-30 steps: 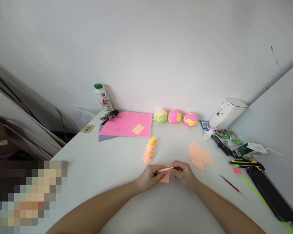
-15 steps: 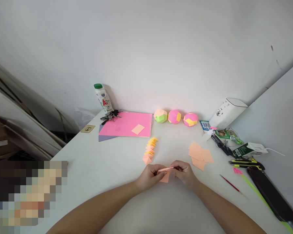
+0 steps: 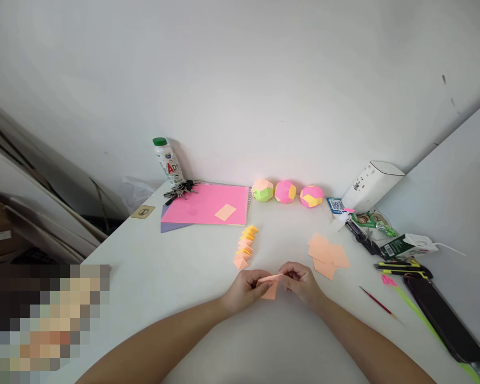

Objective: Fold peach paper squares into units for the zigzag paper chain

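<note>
White table (image 3: pixel 152 277) stands against a pale wall (image 3: pixel 240 96); left hand (image 3: pixel 242 290) and right hand (image 3: pixel 302 284) both pinch 1 peach paper (image 3: pixel 269 292); 3 paper balls (image 3: pixel 285 192) sit behind.

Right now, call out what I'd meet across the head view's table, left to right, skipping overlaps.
Tan square, green-capped bottle, single peach sheet, row of folded papers, held peach paper, loose peach sheets, thin red brush, long black object.

Folded peach paper piece (image 3: pixel 269 292), plain. Row of small folded paper units (image 3: pixel 245 248): peach mixed with yellow. Faceted paper balls (image 3: pixel 285 192): two pink-and-yellow, one green-and-peach. White plastic bottle (image 3: pixel 170 166): green cap (image 3: pixel 159 141).
</note>
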Available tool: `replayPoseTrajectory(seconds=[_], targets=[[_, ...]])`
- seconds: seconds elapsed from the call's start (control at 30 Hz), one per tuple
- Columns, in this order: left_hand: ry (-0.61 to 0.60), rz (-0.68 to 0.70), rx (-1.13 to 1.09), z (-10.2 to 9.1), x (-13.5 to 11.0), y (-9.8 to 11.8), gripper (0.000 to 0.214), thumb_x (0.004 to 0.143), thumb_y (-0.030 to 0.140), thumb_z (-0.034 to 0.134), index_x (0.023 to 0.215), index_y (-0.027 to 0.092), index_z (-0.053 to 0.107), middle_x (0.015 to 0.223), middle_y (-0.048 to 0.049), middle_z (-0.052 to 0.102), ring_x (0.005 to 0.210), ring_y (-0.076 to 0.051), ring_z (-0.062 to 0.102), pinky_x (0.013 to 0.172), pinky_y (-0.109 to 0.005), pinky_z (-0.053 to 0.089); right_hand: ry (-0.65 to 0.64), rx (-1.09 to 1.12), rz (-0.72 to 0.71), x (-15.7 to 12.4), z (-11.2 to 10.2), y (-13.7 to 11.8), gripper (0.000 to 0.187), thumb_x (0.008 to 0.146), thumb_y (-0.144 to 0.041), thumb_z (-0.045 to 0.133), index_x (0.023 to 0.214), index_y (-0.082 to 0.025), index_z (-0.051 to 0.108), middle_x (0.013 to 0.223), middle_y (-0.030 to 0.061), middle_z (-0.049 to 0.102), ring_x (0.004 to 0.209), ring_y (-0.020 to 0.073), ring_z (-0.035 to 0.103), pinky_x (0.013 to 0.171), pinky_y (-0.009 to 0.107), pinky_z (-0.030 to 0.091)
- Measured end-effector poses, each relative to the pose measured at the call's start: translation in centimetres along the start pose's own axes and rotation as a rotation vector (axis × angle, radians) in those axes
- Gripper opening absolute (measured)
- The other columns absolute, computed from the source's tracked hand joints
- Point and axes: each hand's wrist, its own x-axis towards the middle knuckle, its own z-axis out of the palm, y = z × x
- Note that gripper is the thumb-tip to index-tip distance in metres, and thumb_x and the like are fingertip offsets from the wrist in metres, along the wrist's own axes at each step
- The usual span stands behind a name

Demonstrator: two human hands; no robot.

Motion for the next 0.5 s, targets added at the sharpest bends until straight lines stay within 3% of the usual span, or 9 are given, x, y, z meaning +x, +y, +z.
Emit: replayPoseTrajectory(seconds=[0.5], targets=[[0.004, -0.022, 0.006, 0.01, 0.14, 0.03, 0.032, 0.085, 0.04, 0.048, 0.085, 0.013, 0.065, 0.057, 0.0043, 0.034, 0.054, -0.009, 0.032, 0.05, -0.021, 0.028, 0.004, 0.013, -0.011, 0.03, -0.04, 0.02, 0.014, 0.076, -0.03, 0.067, 0.071, -0.017, 0.062, 0.062, -0.003, 0.052, 0.051, 0.0082, 0.045, 0.048, 0.021, 0.037]])
